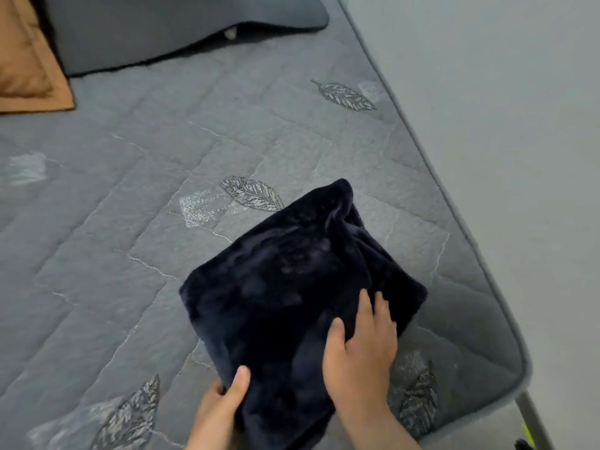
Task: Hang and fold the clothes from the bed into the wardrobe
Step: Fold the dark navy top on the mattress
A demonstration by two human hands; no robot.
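A dark navy fleece garment [285, 277], folded into a rough square, lies on the grey quilted bed [130, 190] near its right edge. My left hand [220, 404] grips the garment's near corner, thumb on top and fingers underneath. My right hand [360, 345] lies on top of the garment's near right part, fingers spread, with the thumb pressing into the fleece.
A dark grey pillow [181, 24] and an orange-brown cushion [22, 60] lie at the head of the bed, top left. A pale wall [503, 157] runs along the bed's right edge. A metal bed leg [532, 420] shows at bottom right.
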